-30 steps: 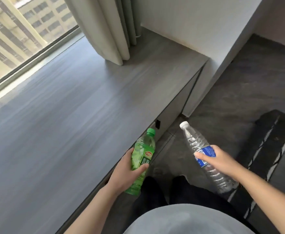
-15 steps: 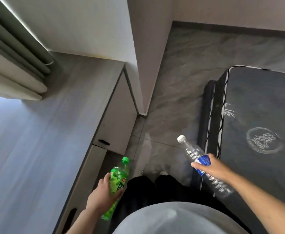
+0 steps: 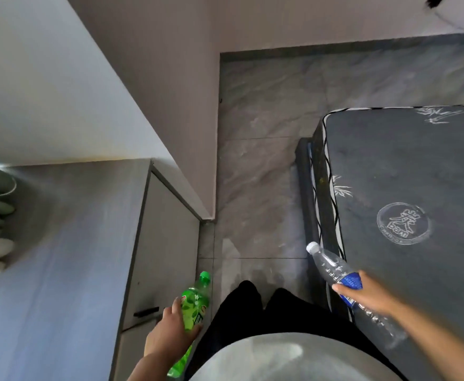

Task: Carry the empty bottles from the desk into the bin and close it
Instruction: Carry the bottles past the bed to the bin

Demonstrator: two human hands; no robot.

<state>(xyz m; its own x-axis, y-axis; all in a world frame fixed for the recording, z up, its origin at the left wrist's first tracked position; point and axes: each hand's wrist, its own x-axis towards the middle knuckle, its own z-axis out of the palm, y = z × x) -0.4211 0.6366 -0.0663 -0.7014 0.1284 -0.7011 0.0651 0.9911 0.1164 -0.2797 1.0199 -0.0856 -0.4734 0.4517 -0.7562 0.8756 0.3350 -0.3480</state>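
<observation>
Turning from desk toward the floor aisle

Carrying both: left hand [image 3: 167, 329] clenched on green bottle [image 3: 193, 306], right hand [image 3: 368, 294] on clear bottle [image 3: 335, 268]; since a second ago the desk [image 3: 60, 257] edge has swung left; mattress [image 3: 406, 188] corner ahead; no bin visible.

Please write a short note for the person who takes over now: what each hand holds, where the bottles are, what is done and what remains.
Left hand: grip closed around the green bottle, cap pointing forward, beside the desk front.
Right hand: grip closed around the clear bottle at its blue label, cap forward, over the edge of the mattress.
Done: both bottles are off the desk and in hand; the person stands on the floor between desk and mattress.
Left: the bin is not in view. Find it, drop both bottles in, close it.
</observation>
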